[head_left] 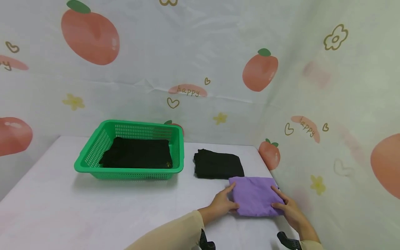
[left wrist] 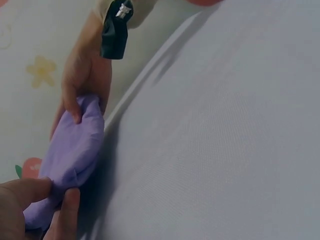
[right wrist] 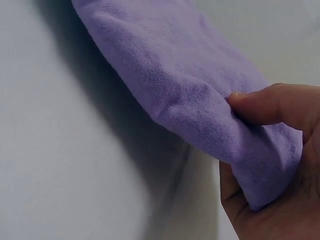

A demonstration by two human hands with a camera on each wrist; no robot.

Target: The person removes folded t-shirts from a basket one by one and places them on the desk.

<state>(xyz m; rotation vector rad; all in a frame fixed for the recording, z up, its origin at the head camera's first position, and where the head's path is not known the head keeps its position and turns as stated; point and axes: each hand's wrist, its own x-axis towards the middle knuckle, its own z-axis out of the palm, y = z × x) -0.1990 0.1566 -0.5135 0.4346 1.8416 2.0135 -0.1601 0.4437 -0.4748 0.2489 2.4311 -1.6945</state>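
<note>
A folded purple cloth garment is held at both ends, slightly above the white table at its right side. My left hand pinches its left end between thumb and fingers. At the opposite end, my right hand grips the cloth, thumb on top and fingers beneath. The right wrist view shows that thumb pressing into the soft purple fabric, with a shadow on the table below. Just behind the purple garment lies a folded black cloth.
Left of the black cloth stands a green plastic basket with more folded black cloth inside. The white table meets a fruit-printed curtain at the back and right.
</note>
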